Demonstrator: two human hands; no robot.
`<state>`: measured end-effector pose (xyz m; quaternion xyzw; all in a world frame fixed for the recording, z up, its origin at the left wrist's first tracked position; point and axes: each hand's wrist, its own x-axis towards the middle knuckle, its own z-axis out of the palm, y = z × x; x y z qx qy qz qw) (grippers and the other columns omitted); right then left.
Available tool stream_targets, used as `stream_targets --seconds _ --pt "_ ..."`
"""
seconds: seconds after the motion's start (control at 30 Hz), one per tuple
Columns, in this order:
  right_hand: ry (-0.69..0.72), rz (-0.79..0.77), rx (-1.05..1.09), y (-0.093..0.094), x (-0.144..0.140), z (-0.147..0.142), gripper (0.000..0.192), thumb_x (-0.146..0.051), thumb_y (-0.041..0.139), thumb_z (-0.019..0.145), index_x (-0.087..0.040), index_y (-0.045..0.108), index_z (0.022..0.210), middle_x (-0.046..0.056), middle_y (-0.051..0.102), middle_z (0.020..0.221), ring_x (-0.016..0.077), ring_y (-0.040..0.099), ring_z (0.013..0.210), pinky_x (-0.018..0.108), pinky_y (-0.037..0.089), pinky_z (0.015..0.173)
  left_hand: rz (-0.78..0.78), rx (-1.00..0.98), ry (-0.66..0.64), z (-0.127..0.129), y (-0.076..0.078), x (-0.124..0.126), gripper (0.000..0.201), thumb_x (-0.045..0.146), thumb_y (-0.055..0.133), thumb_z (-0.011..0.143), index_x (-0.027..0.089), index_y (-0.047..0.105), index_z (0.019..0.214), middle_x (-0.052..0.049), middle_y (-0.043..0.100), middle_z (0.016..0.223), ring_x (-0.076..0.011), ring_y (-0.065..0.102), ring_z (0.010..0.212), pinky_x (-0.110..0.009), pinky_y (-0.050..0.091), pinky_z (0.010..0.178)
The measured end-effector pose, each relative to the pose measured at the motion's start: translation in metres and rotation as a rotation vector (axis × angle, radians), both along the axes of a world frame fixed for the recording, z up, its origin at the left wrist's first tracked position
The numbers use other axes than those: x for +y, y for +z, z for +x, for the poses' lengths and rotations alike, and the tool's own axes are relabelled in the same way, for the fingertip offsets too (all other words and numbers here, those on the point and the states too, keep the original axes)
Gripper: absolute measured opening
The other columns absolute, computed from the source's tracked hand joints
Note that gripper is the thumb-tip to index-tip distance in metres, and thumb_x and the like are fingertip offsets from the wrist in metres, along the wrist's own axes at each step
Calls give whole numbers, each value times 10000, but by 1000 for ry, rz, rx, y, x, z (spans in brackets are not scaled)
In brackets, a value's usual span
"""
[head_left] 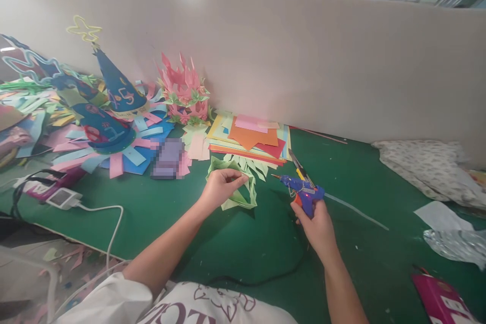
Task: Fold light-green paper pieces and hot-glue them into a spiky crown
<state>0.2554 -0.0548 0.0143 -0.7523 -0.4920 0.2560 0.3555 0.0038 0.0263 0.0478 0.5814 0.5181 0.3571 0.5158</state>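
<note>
My right hand (318, 225) is wrapped round the grip of a blue hot glue gun (304, 191), its nozzle pointing left and a long clear glue stick (357, 209) trailing from its back. My left hand (224, 186) pinches the edge of a light green folded paper ring (243, 203), which stands on the table. Behind the ring lie several small green paper leaf pieces (252, 164). A yellow and black utility knife (299, 164) rests just behind the glue gun, partly hidden by it.
Coloured paper sheets (252, 134) are stacked at the back. Pink paper crowns (184, 88) and blue cone hats (117, 81) stand to the left, near a blurred phone-like object (167, 158). A white charger (64, 198) and cable lie front left; a patterned cloth (421, 167) lies right.
</note>
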Motion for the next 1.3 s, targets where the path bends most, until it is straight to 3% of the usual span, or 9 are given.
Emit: stream_targets --seconds 0.27,0.43,0.57,0.7,1.0,1.1,1.2,1.23,1.3 --pt "2 -17 -356 -11 0 3 452 -578 462 809 -175 593 965 118 677 873 262 631 741 311 454 545 80 85 17 -3 0 -4 312 461 594 738 187 712 831 38 473 506 -71 310 431 -205 256 412" --pt "82 142 -530 13 -2 -7 411 -519 439 858 -170 652 892 139 648 908 281 589 852 384 460 708 131 111 -21 -1 5 -10 241 391 580 764 212 686 886 19 612 676 -67 353 456 -200 319 455" --pt "354 163 -179 42 8 -38 336 -441 426 900 -237 669 1010 87 632 1064 227 593 952 318 486 767 124 73 -97 5 10 -15 206 331 587 766 217 586 937 13 681 763 -71 407 456 -198 352 476" --pt "511 130 9 49 27 -68 272 -414 527 860 -254 686 1012 53 650 1028 195 615 891 286 506 739 168 155 -172 6 15 -19 147 270 578 776 224 513 900 27 704 723 -95 466 479 -205 353 500" --pt "538 167 87 47 39 -81 171 -337 572 822 -225 700 806 41 670 839 172 601 716 278 490 644 169 166 -209 -2 12 -24 225 254 512 834 230 516 1058 10 722 803 -119 578 577 -224 418 583" --pt "481 151 132 48 41 -83 167 -349 578 813 -211 669 791 31 659 782 162 578 656 274 476 612 149 158 -135 -4 16 -26 251 300 506 846 232 521 1087 0 717 855 -102 540 509 -232 415 553" --pt "433 104 227 46 39 -80 202 -392 568 820 -203 639 807 22 639 740 159 568 649 263 463 589 123 137 -35 -11 16 -35 227 379 482 864 201 573 972 -29 705 891 -86 524 494 -232 412 541" --pt "442 79 246 45 38 -78 213 -405 565 823 -204 634 817 22 639 749 158 567 655 261 458 590 75 97 -53 -15 13 -40 271 413 446 881 182 589 873 -35 700 820 -86 523 495 -227 405 530" --pt "490 13 266 42 34 -73 232 -426 554 830 -209 634 851 25 648 796 152 562 662 257 450 587 -168 -85 -154 -21 3 -53 386 477 378 898 157 575 811 -56 689 740 -86 508 447 -216 358 439"
